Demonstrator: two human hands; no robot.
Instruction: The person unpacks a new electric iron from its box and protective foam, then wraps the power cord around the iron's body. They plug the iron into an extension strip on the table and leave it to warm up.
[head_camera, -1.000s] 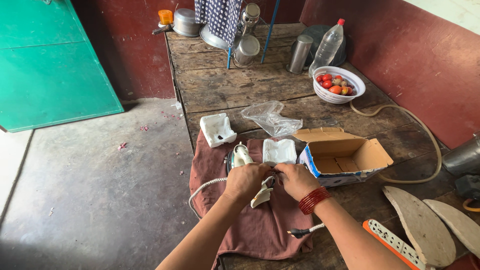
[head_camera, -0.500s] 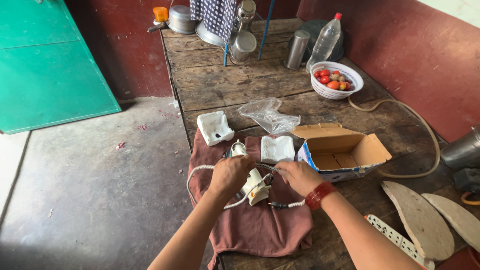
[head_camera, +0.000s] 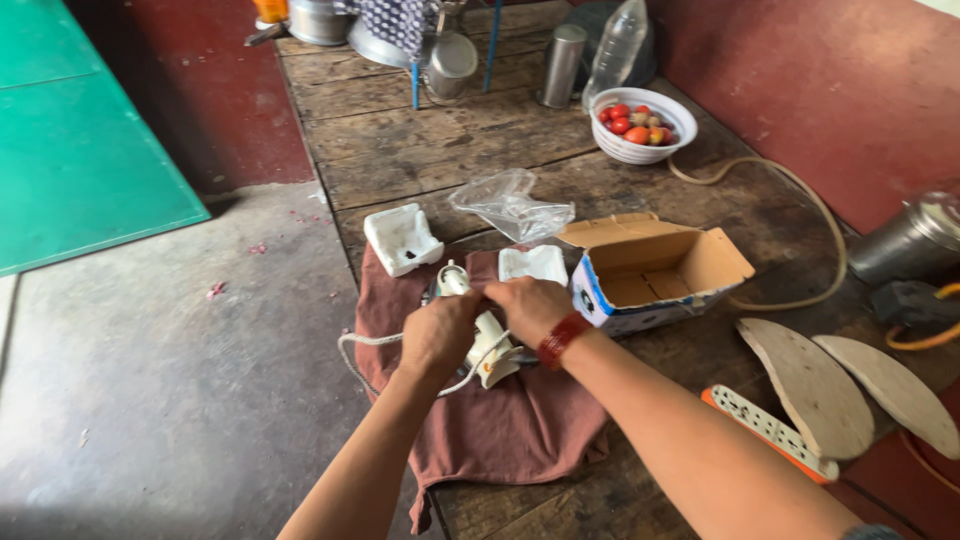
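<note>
Head view, looking down at a rough wooden bench (head_camera: 470, 160) with a brown cloth (head_camera: 500, 430) spread over its near edge. A white electric iron (head_camera: 478, 340) sits on the cloth, nose pointing away. Both hands are right on it — the left hand (head_camera: 437, 335) is curled over the handle with its fingers closed around the braided white cord (head_camera: 375, 342), which loops off to the left. The right hand (head_camera: 530, 308), red bangles at the wrist, has its fingers bent down onto the iron's far side, pinching at the cord I think, can't quite tell. Just beside the iron — two white foam blocks (head_camera: 402, 238), a crumpled plastic bag (head_camera: 508, 205) and an open cardboard box (head_camera: 650, 275)
</note>
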